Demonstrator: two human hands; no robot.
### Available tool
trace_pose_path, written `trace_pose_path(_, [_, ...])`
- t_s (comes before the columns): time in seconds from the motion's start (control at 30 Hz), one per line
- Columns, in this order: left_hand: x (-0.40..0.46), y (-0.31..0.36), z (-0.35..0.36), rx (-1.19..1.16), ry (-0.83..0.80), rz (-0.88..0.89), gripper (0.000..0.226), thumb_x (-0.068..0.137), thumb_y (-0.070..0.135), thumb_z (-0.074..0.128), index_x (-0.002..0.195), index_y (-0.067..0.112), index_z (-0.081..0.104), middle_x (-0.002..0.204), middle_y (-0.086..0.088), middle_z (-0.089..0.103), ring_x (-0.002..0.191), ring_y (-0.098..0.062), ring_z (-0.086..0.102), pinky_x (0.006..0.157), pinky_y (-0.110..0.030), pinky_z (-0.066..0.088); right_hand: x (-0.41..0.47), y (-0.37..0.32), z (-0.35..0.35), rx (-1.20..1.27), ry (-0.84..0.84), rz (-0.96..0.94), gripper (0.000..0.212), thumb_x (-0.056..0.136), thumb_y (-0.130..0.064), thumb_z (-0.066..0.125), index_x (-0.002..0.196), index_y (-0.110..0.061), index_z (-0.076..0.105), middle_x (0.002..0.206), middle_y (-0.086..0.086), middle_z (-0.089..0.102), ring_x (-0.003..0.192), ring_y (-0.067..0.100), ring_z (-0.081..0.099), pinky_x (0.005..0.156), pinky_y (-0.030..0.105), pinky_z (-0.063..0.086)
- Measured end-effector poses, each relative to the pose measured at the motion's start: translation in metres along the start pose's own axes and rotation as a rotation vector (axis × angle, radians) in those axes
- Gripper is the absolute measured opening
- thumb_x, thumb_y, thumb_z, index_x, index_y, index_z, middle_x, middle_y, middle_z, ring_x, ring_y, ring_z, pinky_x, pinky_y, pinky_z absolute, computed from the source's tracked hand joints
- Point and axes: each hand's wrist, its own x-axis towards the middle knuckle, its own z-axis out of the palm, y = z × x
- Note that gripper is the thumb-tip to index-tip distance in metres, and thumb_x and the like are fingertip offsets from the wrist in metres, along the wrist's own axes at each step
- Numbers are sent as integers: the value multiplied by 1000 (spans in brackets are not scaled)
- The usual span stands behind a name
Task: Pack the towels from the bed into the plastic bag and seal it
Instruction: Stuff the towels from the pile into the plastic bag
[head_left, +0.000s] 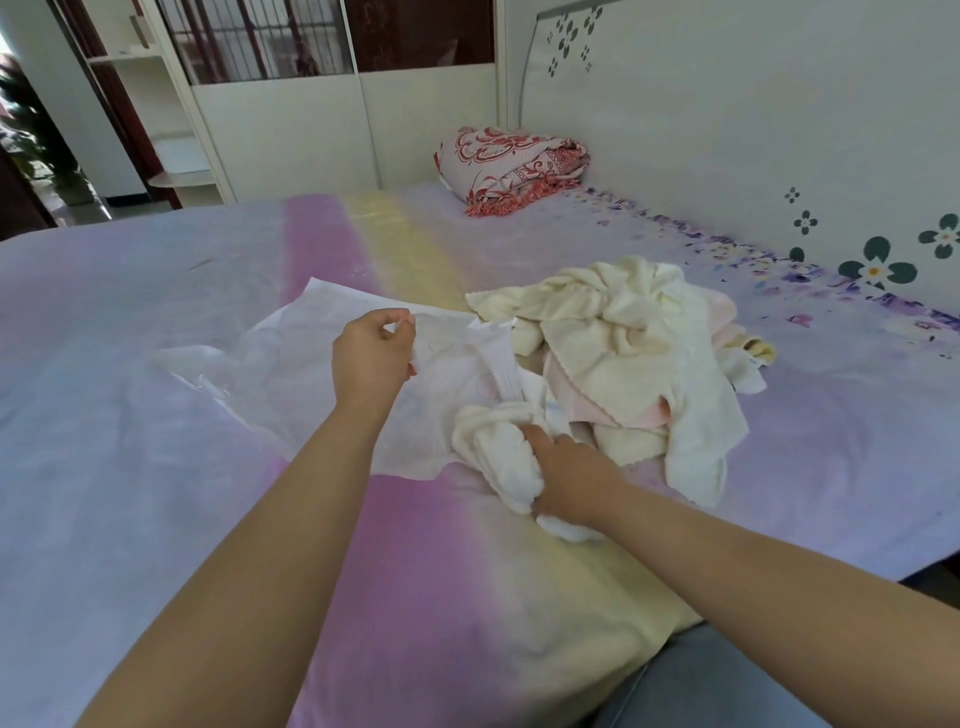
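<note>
Towels (623, 332) lie heaped on the bed (130, 415) beside the flat plastic bag (291, 364); the left hand (371, 353) pinches the bag's edge in a closed grip, the right hand (571, 478) clutches a bunched white towel (493, 447) at the bag's mouth

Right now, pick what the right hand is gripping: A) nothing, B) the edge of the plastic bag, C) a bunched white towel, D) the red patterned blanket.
C: the right hand is closed on a bunched white towel, while the left hand pinches the plastic bag.
</note>
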Motion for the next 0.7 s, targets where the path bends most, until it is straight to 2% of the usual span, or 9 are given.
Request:
trace_pose_path(0.17, [-5,0,-1,105,-89,36,20,93,31,57,101,24,74,57,11,63,36,1,58,49,-16,42,-9,4,-102,506,135,-21,98,69,-32,76,144,-18,15,122,-2,48,115,20,51,81,24,38])
trace_pose_path(0.27, [-7,0,-1,93,-151,26,17,92,26,57,90,24,74,54,6,63,38,-2,58,52,-17,46,-31,1,-174,1010,289,-250,47,69,-21,70,111,-10,51,87,-15,71,82,-2,66,64,18,52])
trace_pose_path(0.33, [-9,2,-3,32,-187,8,22,88,11,57,72,18,71,50,4,63,42,-8,59,57,-22,54,-30,-5,-186,1345,363,-317,11,80,-13,58,91,-15,58,65,-14,71,60,-4,66,53,13,50])
trace_pose_path(0.4, [-10,4,-6,-62,-171,-31,31,82,0,55,56,17,53,35,14,53,44,-4,53,50,-18,51,-19,-19,-175,1481,364,-253,15,92,-7,49,82,-15,57,54,-13,68,51,-5,62,49,10,47])
trace_pose_path(0.47, [-6,4,-9,-162,-141,-97,36,90,-2,45,61,20,44,32,23,49,50,-3,52,44,-10,45,-5,-35,-143,1293,290,-239,16,92,-1,52,83,-12,60,58,-11,69,54,-5,62,50,11,48])
trace_pose_path(0.5, [-4,3,-11,-194,-137,-106,38,94,-3,43,63,19,47,35,22,52,48,-3,53,44,-9,44,2,-40,-122,1098,245,-251,10,88,-2,59,94,-10,63,76,-8,73,70,1,66,61,18,53])
trace_pose_path(0.57, [-1,1,-13,-275,-143,-132,33,95,5,53,64,12,60,40,12,54,40,-4,51,44,-19,49,16,-43,-82,584,92,-269,35,83,-15,67,117,-9,58,111,9,67,102,21,63,87,37,52])
trace_pose_path(0.63, [-1,-1,-12,-301,-176,-141,29,94,13,61,66,12,66,41,7,55,36,-8,51,44,-22,51,24,-44,-53,163,-52,-215,39,79,-36,61,113,-18,57,109,7,64,100,29,61,78,39,51])
trace_pose_path(0.7, [-4,-4,-9,-290,-219,-99,26,94,17,62,70,14,69,41,5,58,37,-11,53,46,-24,53,31,-49,-43,-32,-119,-165,33,71,-47,56,96,-26,59,87,-8,62,86,23,62,58,30,43])
